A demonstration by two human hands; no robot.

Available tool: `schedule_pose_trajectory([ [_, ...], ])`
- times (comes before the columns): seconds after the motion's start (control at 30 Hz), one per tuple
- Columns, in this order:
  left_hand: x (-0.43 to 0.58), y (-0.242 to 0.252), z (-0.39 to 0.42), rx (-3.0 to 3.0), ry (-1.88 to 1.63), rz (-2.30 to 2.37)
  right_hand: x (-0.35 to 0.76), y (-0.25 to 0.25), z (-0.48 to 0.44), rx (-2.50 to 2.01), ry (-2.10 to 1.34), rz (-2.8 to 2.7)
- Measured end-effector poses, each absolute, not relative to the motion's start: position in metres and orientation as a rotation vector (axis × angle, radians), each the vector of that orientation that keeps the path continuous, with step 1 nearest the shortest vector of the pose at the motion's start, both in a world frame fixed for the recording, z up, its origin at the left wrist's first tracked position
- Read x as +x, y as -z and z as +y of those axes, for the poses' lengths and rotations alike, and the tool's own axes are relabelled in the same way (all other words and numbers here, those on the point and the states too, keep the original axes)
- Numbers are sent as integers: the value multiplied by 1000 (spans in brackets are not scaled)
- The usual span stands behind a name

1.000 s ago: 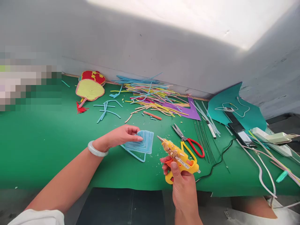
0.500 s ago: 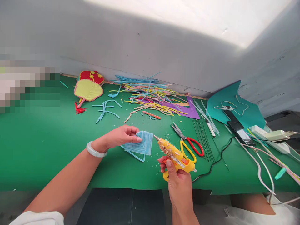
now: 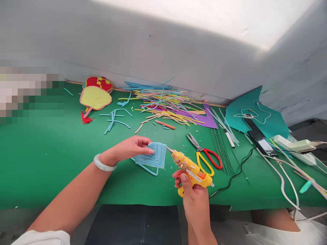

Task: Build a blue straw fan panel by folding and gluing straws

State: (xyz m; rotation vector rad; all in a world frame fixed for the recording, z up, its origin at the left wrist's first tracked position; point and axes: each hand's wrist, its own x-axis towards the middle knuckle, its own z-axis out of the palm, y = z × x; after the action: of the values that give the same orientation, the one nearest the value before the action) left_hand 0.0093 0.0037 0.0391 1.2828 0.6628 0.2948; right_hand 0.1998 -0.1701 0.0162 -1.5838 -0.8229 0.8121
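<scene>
Near the worktop's (image 3: 63,177) front edge, we pinch a blue pipe-cleaner panel (image 3: 160,157) jutting right from our left hand (image 3: 135,149), our right hand (image 3: 195,194) gripping a hot-glue gun (image 3: 187,165) at its edge.

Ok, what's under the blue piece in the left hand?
A bent blue strip shows past the lower edge of the blue piece; anything farther underneath is covered.

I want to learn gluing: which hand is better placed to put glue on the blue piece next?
Probably the right hand: it holds the yellow hot-glue gun, whose metal nozzle points at the edge of the blue pipe-cleaner panel. The left hand is busy pinching that panel.
</scene>
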Motion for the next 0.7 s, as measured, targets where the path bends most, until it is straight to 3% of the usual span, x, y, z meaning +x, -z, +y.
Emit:
schedule_pose_trajectory([
  [0.7,9,-41,3,1279,-349,684,200,-14,-175,-1605,-821,-843],
])
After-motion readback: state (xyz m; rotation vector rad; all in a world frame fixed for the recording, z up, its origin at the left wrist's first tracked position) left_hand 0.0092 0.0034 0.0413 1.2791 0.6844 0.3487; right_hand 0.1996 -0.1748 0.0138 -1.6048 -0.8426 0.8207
